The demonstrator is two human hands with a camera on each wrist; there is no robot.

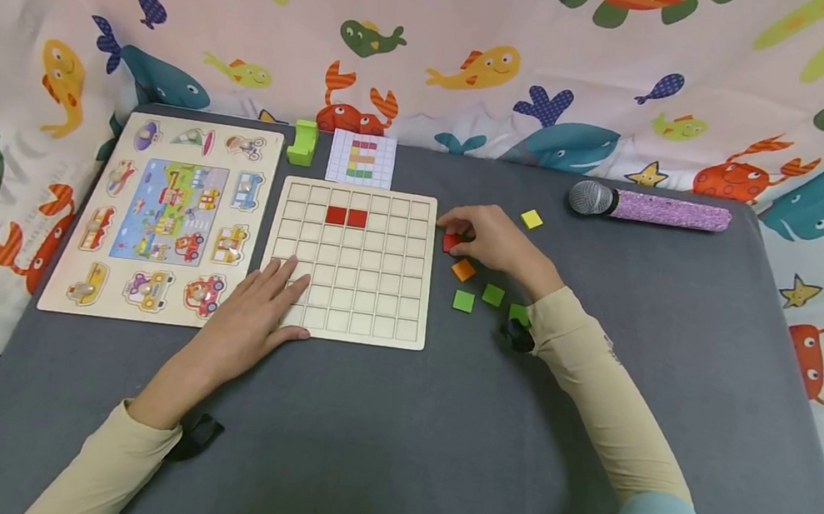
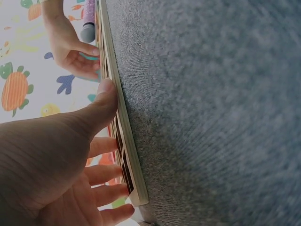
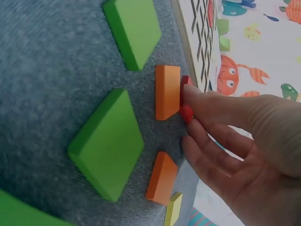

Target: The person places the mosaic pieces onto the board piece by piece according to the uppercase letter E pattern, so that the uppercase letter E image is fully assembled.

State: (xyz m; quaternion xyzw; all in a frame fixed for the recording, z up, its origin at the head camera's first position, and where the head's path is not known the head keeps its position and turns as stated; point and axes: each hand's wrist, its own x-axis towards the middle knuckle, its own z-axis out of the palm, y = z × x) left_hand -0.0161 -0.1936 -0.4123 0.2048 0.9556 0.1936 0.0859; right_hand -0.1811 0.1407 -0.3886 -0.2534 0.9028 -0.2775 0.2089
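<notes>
A cream grid board [image 1: 375,320] lies on the table, with two red tiles [image 1: 337,216] side by side in its second row. My left hand [image 1: 251,311] rests on the board's lower left part, its fingers spread; in the left wrist view the thumb lies along the board's edge. Right of the board, my right hand [image 1: 493,236] pinches a red tile [image 3: 186,113] between thumb and finger, low by the tabletop. Close by are an orange tile [image 1: 463,269] and several green tiles [image 1: 463,301]. The right wrist view shows a second orange tile [image 3: 162,178].
A wooden picture puzzle [image 1: 151,301] lies left of the board. Behind the board are a pattern card [image 1: 362,160] and a green block [image 1: 302,143]. A yellow tile [image 1: 531,219] and a microphone with a glittery pink handle [image 1: 669,211] lie to the right.
</notes>
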